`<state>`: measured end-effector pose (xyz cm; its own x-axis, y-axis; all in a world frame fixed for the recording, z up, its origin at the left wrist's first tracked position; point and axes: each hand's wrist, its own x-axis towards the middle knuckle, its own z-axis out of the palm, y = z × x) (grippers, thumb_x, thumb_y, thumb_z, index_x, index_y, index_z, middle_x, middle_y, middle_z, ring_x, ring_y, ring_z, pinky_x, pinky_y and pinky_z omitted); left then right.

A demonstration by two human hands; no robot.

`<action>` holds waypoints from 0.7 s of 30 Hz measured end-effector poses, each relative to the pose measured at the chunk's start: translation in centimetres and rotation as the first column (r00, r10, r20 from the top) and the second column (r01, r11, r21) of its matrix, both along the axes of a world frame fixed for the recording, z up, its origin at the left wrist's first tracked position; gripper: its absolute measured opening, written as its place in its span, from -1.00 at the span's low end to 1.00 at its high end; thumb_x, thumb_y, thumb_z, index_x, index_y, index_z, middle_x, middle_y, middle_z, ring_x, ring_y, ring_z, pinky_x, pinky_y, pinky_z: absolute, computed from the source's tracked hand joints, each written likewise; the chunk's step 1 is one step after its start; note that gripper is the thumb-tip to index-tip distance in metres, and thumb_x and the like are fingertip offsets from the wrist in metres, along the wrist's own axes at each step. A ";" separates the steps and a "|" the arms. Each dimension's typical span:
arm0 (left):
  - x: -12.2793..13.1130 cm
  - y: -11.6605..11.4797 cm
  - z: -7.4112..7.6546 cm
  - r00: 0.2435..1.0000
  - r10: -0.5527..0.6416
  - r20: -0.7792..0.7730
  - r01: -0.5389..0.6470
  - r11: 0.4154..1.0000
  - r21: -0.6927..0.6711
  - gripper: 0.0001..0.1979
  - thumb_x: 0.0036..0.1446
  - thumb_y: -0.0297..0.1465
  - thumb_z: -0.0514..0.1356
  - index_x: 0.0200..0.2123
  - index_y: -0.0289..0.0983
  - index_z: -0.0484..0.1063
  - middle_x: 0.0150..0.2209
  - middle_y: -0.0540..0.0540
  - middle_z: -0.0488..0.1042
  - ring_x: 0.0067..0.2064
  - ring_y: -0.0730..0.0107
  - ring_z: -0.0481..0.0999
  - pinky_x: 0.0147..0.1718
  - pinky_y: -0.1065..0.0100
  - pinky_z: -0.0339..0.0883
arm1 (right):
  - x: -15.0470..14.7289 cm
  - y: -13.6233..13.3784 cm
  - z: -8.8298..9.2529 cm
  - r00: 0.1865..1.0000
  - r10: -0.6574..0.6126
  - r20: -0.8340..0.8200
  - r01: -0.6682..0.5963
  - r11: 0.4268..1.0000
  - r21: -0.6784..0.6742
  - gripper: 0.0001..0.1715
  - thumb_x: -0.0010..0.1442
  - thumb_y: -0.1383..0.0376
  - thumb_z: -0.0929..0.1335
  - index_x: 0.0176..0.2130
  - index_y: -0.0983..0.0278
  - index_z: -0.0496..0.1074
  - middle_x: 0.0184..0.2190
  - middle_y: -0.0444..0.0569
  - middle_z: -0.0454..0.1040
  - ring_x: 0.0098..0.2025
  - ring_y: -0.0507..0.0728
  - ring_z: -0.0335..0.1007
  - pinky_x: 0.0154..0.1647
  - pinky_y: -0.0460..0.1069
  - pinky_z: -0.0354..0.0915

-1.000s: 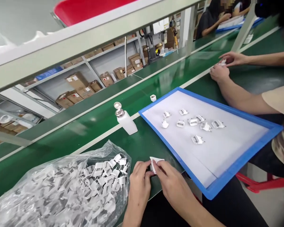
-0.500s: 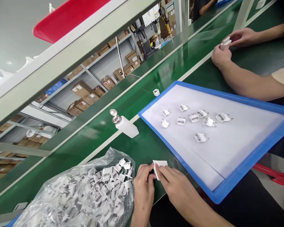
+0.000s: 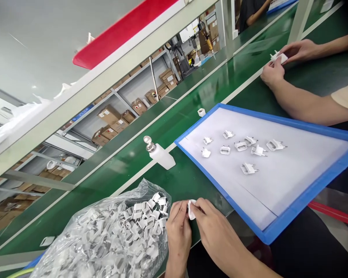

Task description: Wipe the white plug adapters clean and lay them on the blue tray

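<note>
In front of me, low in the head view, my left hand [image 3: 179, 224] and my right hand [image 3: 210, 220] meet with fingertips pinched. A small white cloth [image 3: 192, 211] shows between them, under the right fingers. Whatever the left fingertips grip is hidden. Left of my hands lies a clear plastic bag [image 3: 84, 216] full of white plug housings [image 3: 146, 210]. To the right, a blue-rimmed tray [image 3: 220, 189] with a white bottom carries several white two-pin plug housings [image 3: 249, 168], set apart from each other.
A white pump bottle [image 3: 162, 157] with its metal lid raised stands behind the bag. One small white housing [image 3: 201, 112] sits beyond the tray. At right, a co-worker's hands [image 3: 281, 61] hold a white plug piece. A metal beam [image 3: 104, 90] crosses above the green bench.
The view has shifted slightly. Between my hands less of the white cloth shows now, and its flat upper part is folded down. The co-worker's plug piece has turned.
</note>
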<state>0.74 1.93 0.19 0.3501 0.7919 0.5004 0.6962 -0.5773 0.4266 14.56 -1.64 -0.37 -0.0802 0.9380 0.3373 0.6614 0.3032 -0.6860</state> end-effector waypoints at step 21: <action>0.3 -4.6 2.9 0.805 0.222 0.551 -0.131 0.971 -0.199 -0.81 0.21 -0.49 0.25 -0.20 -0.20 0.66 -0.19 -0.10 0.65 -0.17 0.28 0.64 -0.20 0.43 0.50 | 4.8 0.9 5.8 0.510 -0.323 -0.798 -0.572 0.566 -0.594 -0.67 0.14 0.09 0.47 -0.22 0.28 0.48 -0.29 -0.05 0.48 -0.22 0.12 0.38 -0.18 -0.02 0.30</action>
